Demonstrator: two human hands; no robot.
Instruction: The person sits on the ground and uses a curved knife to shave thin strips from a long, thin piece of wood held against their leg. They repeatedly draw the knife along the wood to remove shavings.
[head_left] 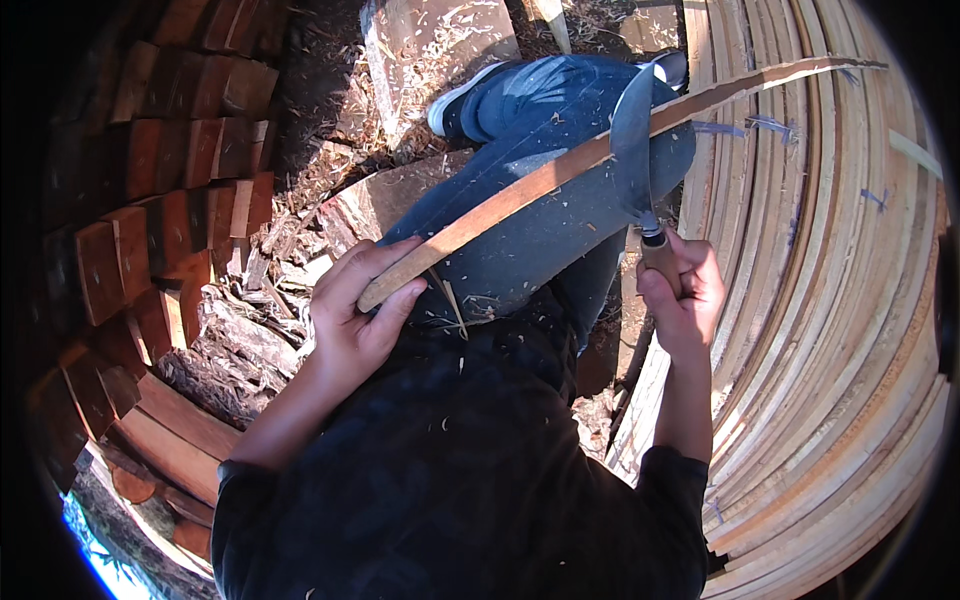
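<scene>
My left hand (365, 305) is closed around the near end of a long, narrow wooden strip (530, 190), thumb on one side and fingers on the other. The strip slants up to the right across my knee in blue jeans, its far end reaching over the stacked wood. In my right hand (685, 295) is the wooden handle of a knife with a broad, curved grey blade (630, 150). The blade stands across the strip over my thigh and overlaps it in view; whether its edge touches the wood cannot be made out. A thin sliver of wood (452, 305) lies beside my left hand.
Pale wooden strips (800, 300) are stacked along the right, some with purple ties (770, 127). Reddish-brown wood pieces (125, 250) are piled at the left. Shavings and bark (240, 330) litter the ground, with a flat board (440, 50) ahead of my leg.
</scene>
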